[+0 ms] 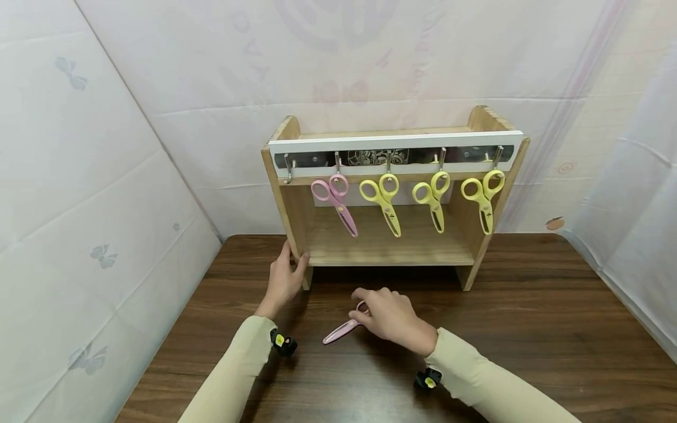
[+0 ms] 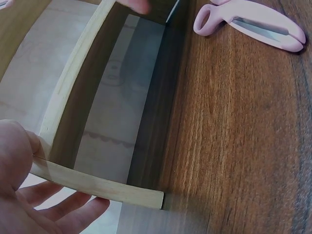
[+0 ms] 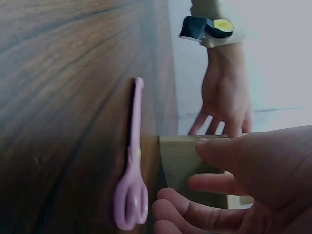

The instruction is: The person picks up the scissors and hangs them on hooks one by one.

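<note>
At its lower left edge, a small wooden shelf [image 1: 391,252] is gripped by my left hand [image 1: 282,279]. The left wrist view shows the thumb on one side of the side panel [image 2: 97,185] and the fingers on the other. Loose pink scissors [image 1: 338,333] lie on the table in front of the shelf. Over their handle loops hovers my right hand [image 1: 390,316], its fingers loosely bent. In the right wrist view the scissors [image 3: 136,161] are apart from the fingers. The head view partly hides the loops behind that hand.
A white rail [image 1: 394,141] with metal hooks runs across the shelf's top front. Pink scissors [image 1: 338,200] and three yellow pairs, one being the middle yellow scissors [image 1: 383,202], hang from it. Brown wooden table [image 1: 539,329] lies beneath; pale patterned cloth [image 1: 211,117] hangs behind.
</note>
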A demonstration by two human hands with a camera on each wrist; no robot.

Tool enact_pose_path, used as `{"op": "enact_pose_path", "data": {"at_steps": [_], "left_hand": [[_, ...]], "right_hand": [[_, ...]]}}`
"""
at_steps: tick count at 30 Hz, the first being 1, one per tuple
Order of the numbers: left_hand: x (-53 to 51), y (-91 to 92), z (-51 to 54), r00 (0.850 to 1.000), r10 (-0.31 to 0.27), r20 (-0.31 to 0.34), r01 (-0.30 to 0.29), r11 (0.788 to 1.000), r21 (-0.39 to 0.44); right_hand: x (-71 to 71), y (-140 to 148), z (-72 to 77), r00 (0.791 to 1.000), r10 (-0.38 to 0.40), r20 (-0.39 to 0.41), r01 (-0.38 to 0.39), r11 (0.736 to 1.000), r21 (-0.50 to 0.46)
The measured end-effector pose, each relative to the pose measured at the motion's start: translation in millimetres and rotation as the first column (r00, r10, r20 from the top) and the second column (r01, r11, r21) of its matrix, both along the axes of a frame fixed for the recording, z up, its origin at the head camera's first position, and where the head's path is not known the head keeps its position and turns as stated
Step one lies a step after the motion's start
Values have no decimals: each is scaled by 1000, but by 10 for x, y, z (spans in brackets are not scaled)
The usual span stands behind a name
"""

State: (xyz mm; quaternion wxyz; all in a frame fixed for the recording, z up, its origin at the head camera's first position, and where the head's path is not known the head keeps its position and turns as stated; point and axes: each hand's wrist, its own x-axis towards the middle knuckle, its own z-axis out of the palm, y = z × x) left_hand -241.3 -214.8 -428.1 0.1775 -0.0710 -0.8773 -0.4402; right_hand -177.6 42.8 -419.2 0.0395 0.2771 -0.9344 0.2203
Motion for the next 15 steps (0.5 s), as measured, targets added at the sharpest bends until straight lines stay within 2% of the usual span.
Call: {"op": "enact_pose_path", "data": {"at_steps": [7,15], "left_hand": [[6,-2,9,1000,-1,2,1,1000,5],[8,9,14,1000,3,8,-3,1000,3]], "right_hand": [[44,-73,-72,997,81,13,-81,996,44],[110,-153,-134,996,84,38,-87,990,110]]}}
